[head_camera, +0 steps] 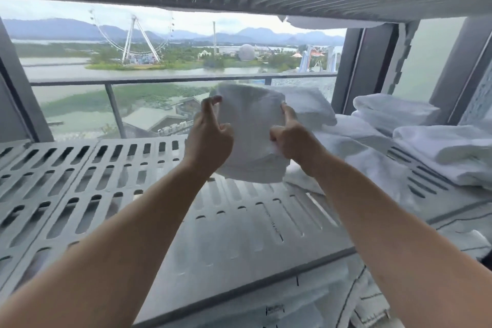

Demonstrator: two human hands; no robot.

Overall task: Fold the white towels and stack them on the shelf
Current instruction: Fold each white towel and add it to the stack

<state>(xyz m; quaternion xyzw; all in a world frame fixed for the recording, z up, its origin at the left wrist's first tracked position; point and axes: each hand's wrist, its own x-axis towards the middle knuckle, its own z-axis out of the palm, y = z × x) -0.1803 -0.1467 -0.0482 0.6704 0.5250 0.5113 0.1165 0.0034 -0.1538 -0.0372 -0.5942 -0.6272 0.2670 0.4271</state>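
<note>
Both forearms (133,234) reach in over the shelf (106,168). Fingers (210,102) of my left hand (210,133) curl round the left edge of the folded towel (250,125). My right hand (292,138) pinches its right edge, thumb in front. It hangs in the air above the shelf, just left of the stacked towels (394,112). I judge it light, soft and floppy, likely to sag or fall open, so gripping both side edges with the layers pinched together seems best.
</note>
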